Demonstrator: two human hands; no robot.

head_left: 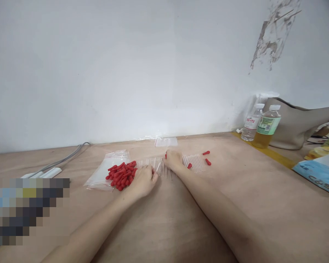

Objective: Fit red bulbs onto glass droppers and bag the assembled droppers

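Observation:
A heap of small red rubber bulbs [122, 175] lies on clear plastic bags [104, 171] on the wooden table [164, 219]. A row of thin clear glass tubes [193, 162] is spread to the right of it. My left hand [144, 180] rests beside the red heap, fingers curled and pinching one clear tube [158, 167]. My right hand [173, 160] lies on the row of tubes with its fingers bent down onto them; what they grip is hidden. Three loose red bulbs [207, 157] lie around the tubes' right end.
Two plastic bottles [260, 126] stand at the back right by a beige bag [301, 124]. A blue packet [318, 175] lies at the right edge. A grey cable and white strip [52, 170] lie at the left. A small clear bag [166, 141] lies near the wall.

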